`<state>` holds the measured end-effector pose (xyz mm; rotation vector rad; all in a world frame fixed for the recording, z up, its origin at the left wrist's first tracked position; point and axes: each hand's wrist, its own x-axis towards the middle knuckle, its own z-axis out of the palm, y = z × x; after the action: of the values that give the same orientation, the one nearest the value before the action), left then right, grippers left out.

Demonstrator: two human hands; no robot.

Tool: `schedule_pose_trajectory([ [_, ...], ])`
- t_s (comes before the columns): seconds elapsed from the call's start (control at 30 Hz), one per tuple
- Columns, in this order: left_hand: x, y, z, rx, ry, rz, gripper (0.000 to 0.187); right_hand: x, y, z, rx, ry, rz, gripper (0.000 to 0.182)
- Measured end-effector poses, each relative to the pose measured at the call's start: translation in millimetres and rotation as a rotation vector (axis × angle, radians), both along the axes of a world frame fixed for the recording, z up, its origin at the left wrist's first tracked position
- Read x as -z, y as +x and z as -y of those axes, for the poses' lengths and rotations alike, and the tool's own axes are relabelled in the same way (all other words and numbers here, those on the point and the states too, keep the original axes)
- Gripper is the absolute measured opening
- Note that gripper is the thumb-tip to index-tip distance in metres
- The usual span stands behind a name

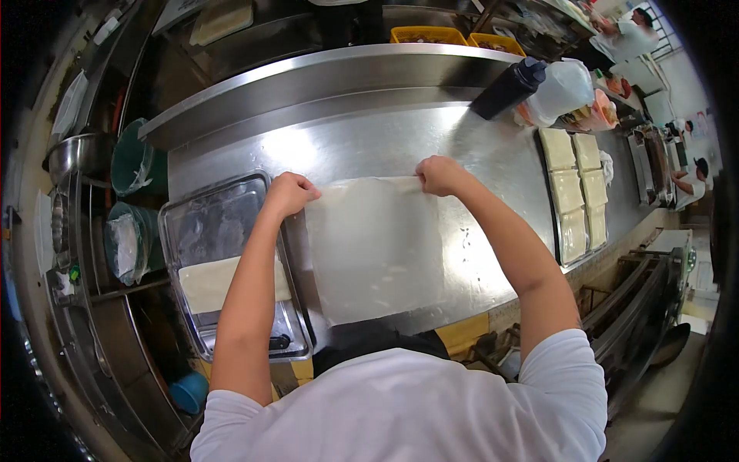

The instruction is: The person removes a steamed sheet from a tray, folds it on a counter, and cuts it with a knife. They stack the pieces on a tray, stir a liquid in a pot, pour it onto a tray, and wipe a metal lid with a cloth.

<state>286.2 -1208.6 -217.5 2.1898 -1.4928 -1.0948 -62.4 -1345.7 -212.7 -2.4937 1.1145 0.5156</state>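
Here the left hand (291,194) and right hand (443,175) each pinch the translucent sheet (376,250) near a far corner, set wide, likely holding it taut over the surface (385,150); a tray (212,212) sits just left, presumably for easy reach.

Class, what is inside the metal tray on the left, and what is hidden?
Inside the tray are a pale slab and a dark-handled tool. The left forearm covers part of the slab; what lies beneath it cannot be seen.
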Motion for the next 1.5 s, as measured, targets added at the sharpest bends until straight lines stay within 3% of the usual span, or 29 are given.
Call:
schedule_pose_trajectory([
  [0.3, -26.4, -8.8, -41.7, -0.065, -0.139, 0.007, 0.022, -27.4, -29.6, -39.2, 0.271, -0.067, 0.359, 0.011],
  [0.4, -33.4, -14.6, -74.0, -0.100, -0.299, -0.055, 0.020, -42.2, -42.7, -66.4, 0.327, -0.115, 0.460, 0.013],
  [0.47, -41.4, -23.3, -100.7, -0.049, -0.359, 0.058, 0.014, -45.0, -53.6, -92.7, 0.392, -0.144, 0.521, 0.014],
  [0.7, -6.5, -51.0, -202.7, 0.129, -0.431, 0.149, 0.010, -13.7, -97.7, -200.9, 0.467, -0.071, 0.438, 0.021],
  [0.83, -14.9, -60.2, -213.1, 0.059, -0.389, 0.140, 0.010, -4.1, -84.9, -222.5, 0.540, -0.100, 0.418, 0.031],
  [0.93, -30.2, -64.2, -203.6, 0.021, -0.362, 0.143, 0.014, 7.6, -48.2, -225.4, 0.434, -0.180, 0.633, 0.046],
  [1.03, -39.6, -67.6, -194.0, 0.020, -0.388, 0.149, 0.016, 18.5, -18.5, -223.7, 0.275, -0.156, 0.598, 0.060],
  [1.13, -46.8, -63.3, -193.1, 0.012, -0.423, 0.160, 0.017, 44.8, -35.0, -210.0, 0.308, -0.219, 0.266, 0.071],
  [1.23, -46.6, -50.1, -200.8, -0.027, -0.452, 0.151, 0.017, 57.7, -64.4, -201.0, 0.456, -0.291, 0.212, 0.076],
  [1.33, -45.7, -40.4, -200.8, -0.059, -0.432, 0.133, 0.016, 49.4, -53.8, -207.8, 0.391, -0.270, 0.117, 0.078],
  [1.5, -50.3, -39.5, -182.9, -0.092, -0.438, 0.085, 0.013, 59.4, 32.5, -239.4, 0.185, -0.299, 0.298, 0.079],
])
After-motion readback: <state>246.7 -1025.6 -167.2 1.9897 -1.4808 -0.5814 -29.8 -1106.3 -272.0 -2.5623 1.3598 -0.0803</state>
